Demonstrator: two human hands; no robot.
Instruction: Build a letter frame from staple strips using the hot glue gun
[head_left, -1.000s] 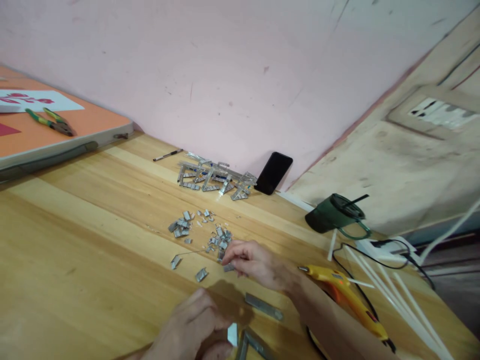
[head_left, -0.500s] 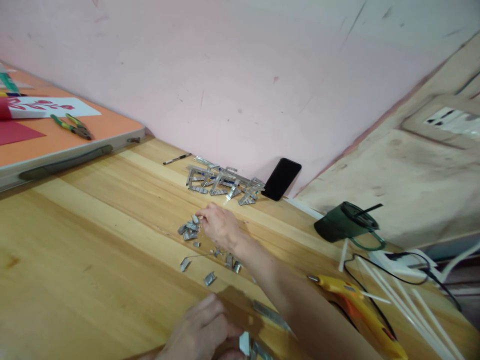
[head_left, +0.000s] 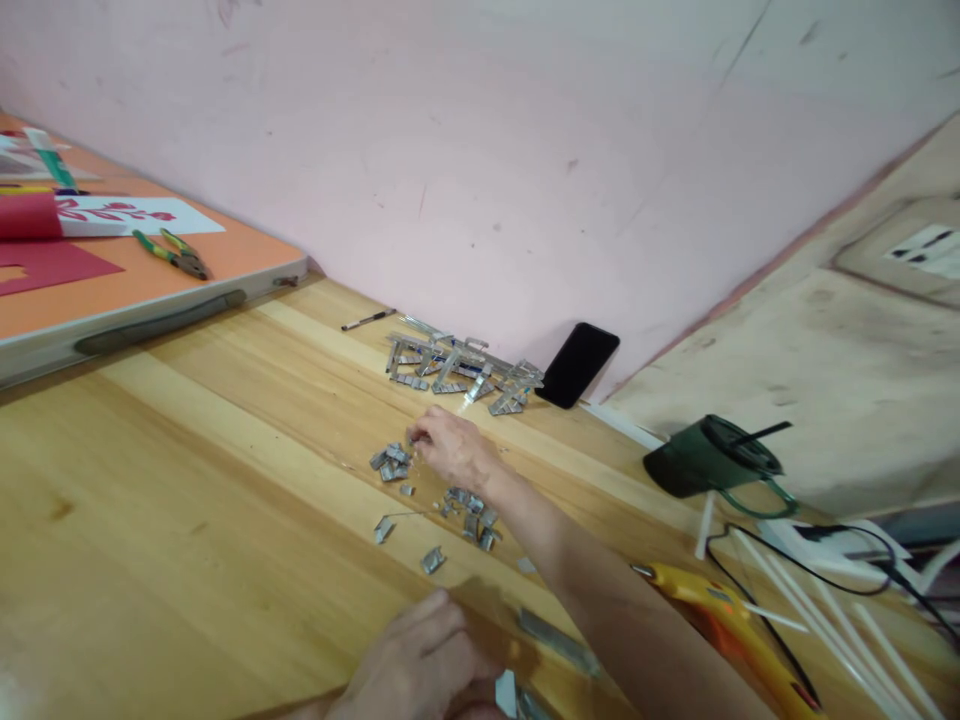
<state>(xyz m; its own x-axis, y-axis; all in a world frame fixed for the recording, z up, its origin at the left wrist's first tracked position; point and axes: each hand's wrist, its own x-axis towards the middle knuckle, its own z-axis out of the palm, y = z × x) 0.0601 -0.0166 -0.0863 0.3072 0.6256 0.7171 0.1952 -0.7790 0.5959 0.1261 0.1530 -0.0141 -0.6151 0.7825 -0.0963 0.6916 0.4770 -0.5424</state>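
Observation:
My right hand (head_left: pixel 454 450) reaches in over the wooden table, thumb and fingers pinched together just right of a small pile of folded silvery metal pieces (head_left: pixel 391 462). Whatever sits between those fingertips is too small to make out. Under my right wrist lie several more metal pieces (head_left: pixel 472 515), with a few loose ones nearer me, among them a bent piece (head_left: pixel 433 560). My left hand (head_left: pixel 420 655) rests low in the view with its fingers curled closed. At its fingertips is a flat silvery piece (head_left: pixel 506 692), partly cut off by the frame's lower edge.
Along the wall are assembled metal-strip shapes (head_left: pixel 457 370), a pen (head_left: pixel 367 319) and a leaning phone (head_left: pixel 577 365). At right lie a yellow glue gun (head_left: pixel 720 620), white glue sticks (head_left: pixel 817 610) and a dark green mug (head_left: pixel 701 458). Pliers (head_left: pixel 176 255) rest on an orange board (head_left: pixel 255 250).
My right fingertips have drawn slightly away from the pile. A pale piece beside them at its edge no longer shows there. My left hand stays put, while the whole view shifts a little.

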